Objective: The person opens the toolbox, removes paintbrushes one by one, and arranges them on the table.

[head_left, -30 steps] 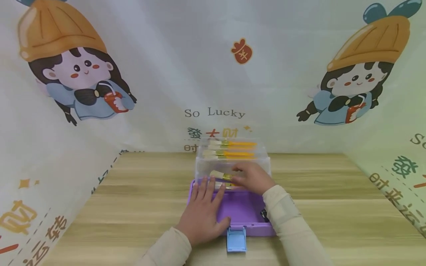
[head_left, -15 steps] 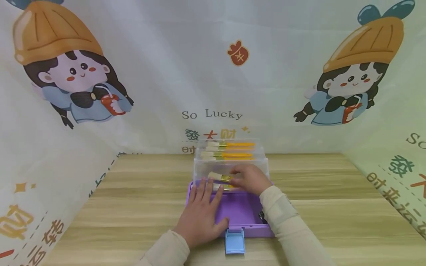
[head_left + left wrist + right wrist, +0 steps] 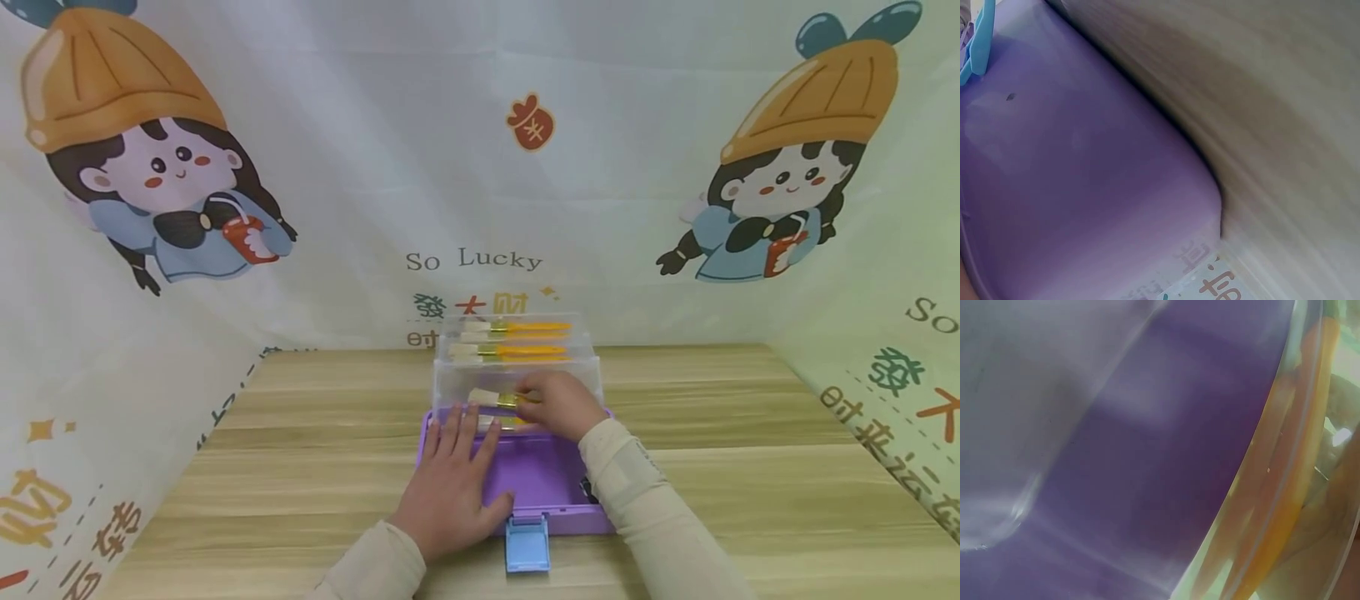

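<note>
In the head view my right hand (image 3: 561,403) pinches a flat paintbrush (image 3: 491,398) with pale bristles and a gold ferrule. It holds the brush nearly level above the front clear tray, where another paintbrush (image 3: 491,422) lies. Most of the held brush's handle is hidden by the fingers. My left hand (image 3: 448,487) lies with fingers spread over the left side of the purple box (image 3: 528,471), fingertips near the tray's front edge. The right wrist view shows an orange brush handle (image 3: 1310,462) behind clear plastic. Purple box wall (image 3: 1079,156) fills much of the left wrist view.
Behind the box rise clear stepped trays (image 3: 517,379), holding several yellow-handled brushes (image 3: 532,351). A blue latch (image 3: 528,546) hangs down at the front. Some small black item (image 3: 588,489) sits by the right sleeve. Wood-patterned table (image 3: 315,467) surrounds the box, with printed cloth (image 3: 480,192) behind.
The scene shifts slightly left and down in the head view. Against the box, both hands stay nearly in place. The held paintbrush lies a little more level than before.
</note>
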The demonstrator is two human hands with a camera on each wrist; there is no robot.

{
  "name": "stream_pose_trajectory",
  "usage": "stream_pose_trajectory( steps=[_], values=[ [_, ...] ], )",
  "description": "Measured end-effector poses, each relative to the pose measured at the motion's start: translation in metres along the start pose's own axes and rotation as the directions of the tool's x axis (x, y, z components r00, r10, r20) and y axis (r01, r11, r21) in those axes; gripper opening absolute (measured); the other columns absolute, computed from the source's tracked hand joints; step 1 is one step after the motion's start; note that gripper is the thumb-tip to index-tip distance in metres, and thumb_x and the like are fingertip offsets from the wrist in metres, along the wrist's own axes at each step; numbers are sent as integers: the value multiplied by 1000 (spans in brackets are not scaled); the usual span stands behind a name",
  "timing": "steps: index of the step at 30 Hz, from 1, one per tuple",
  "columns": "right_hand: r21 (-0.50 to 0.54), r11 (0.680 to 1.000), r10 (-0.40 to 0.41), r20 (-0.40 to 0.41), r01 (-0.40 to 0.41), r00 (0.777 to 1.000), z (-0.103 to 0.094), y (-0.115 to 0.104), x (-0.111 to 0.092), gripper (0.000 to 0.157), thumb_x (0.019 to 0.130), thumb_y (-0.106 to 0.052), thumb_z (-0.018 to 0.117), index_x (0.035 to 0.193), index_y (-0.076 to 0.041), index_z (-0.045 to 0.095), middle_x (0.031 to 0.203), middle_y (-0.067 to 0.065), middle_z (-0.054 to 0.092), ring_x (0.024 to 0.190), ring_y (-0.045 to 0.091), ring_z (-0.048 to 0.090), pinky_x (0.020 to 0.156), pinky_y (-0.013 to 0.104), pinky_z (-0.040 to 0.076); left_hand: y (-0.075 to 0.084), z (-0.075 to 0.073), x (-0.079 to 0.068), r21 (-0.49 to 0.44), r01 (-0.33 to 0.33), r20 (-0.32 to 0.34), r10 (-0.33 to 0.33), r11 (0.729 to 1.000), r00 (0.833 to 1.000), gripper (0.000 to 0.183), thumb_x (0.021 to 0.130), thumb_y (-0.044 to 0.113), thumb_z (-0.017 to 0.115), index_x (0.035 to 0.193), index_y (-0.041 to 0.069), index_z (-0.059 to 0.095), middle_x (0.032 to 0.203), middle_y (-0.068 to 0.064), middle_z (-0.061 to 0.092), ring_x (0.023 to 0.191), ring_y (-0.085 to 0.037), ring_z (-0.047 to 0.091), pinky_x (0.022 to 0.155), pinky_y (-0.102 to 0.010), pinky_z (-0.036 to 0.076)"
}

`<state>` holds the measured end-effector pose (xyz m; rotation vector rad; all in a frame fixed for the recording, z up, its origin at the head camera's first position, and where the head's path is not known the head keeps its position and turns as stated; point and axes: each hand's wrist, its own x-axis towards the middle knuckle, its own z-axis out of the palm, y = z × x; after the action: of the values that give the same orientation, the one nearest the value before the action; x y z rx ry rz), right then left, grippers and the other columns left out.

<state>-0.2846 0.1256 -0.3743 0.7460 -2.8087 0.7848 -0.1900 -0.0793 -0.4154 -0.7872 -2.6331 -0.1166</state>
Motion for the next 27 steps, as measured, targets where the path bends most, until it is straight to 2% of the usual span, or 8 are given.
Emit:
stream_pose_trajectory(
  steps=[5, 12, 20, 27],
  values=[
    [-31, 999, -20, 1, 20, 1000, -2, -2, 0, 21, 86, -14, 72, 104, -4, 75, 103, 8, 73, 102, 28, 67, 92, 43, 51, 0, -2, 1, 8, -2, 3, 1, 1000, 1000, 82, 89, 60, 48, 153, 9, 39, 158, -27, 24, 148, -42, 13, 114, -63, 14],
    [-33, 999, 5, 6, -5, 1000, 1, -4, 1, 20, 84, -13, 75, 103, -5, 76, 103, 7, 73, 101, 26, 67, 91, 42, 51, 1, -3, 0, 10, -1, 3, 1, 1000, 1000, 82, 89, 59, 49, 152, 7, 40, 158, -28, 25, 147, -43, 15, 114, -64, 15],
    [-45, 999, -17, -69, 14, 997, 7, -1, -2, 17, 83, -8, 72, 100, -8, 74, 90, 2, 70, 83, 19, 64, 81, 39, 53, 2, 3, -1, 12, -2, -3, 2, 1000, 1000, 82, 89, 59, 49, 152, 7, 41, 158, -28, 24, 146, -44, 17, 113, -64, 15],
    [-75, 995, -78, -131, 69, 988, 8, -2, -2, 24, 81, -6, 71, 105, -5, 74, 95, 5, 71, 88, 22, 65, 83, 40, 53, 0, 3, -2, -4, -5, -15, 5, 1000, 1000, 82, 89, 59, 50, 151, 7, 41, 158, -28, 24, 145, -46, 20, 113, -65, 17]
  ],
)
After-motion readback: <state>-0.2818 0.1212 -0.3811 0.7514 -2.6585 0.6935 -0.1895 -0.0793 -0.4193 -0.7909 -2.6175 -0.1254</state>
